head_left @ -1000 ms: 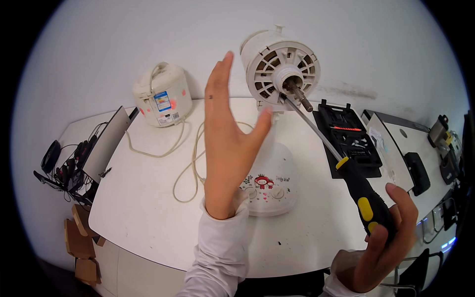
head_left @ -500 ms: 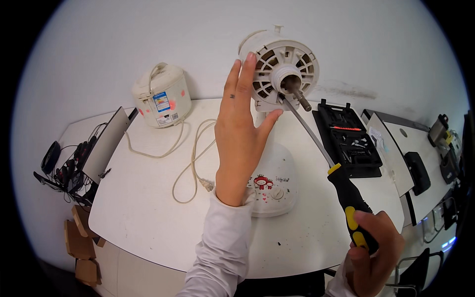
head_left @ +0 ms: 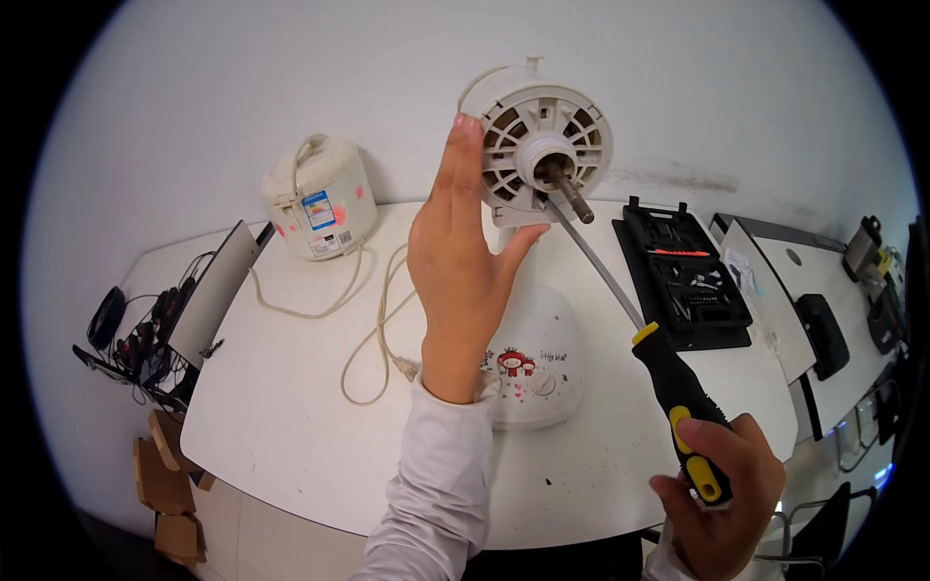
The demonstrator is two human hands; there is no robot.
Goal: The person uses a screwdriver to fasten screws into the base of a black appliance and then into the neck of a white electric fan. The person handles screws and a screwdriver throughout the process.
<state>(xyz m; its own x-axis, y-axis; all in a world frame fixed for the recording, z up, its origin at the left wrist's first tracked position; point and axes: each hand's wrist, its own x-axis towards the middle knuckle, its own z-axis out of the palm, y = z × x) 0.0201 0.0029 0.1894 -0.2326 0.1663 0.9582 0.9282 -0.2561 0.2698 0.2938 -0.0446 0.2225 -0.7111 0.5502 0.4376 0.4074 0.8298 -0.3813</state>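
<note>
A white electric fan with its blades and guard off stands on the table, its round slotted motor housing (head_left: 504, 97) raised on a stem. A metal shaft (head_left: 573, 197) sticks out of its centre. My left hand (head_left: 455, 252) lies along the housing's left side with straight fingers, the thumb out beneath the rim. In my right hand (head_left: 727, 484) is the black and yellow handle of a long screwdriver (head_left: 605, 276). The blade slants up to the left, its tip at the housing just below the shaft collar; the collar's edge partly hides the tip.
The fan's base (head_left: 538, 397) rests mid-table, its cord (head_left: 373, 334) looped to the left. A white rice cooker (head_left: 325, 198) stands at the back left. On the right lies an open black tool case (head_left: 683, 276). Cardboard pieces (head_left: 165, 479) are on the floor at left.
The motor housing has tilted slightly left, and my left hand and the screwdriver have shifted left with it. My right hand's grip on the handle has changed a little.
</note>
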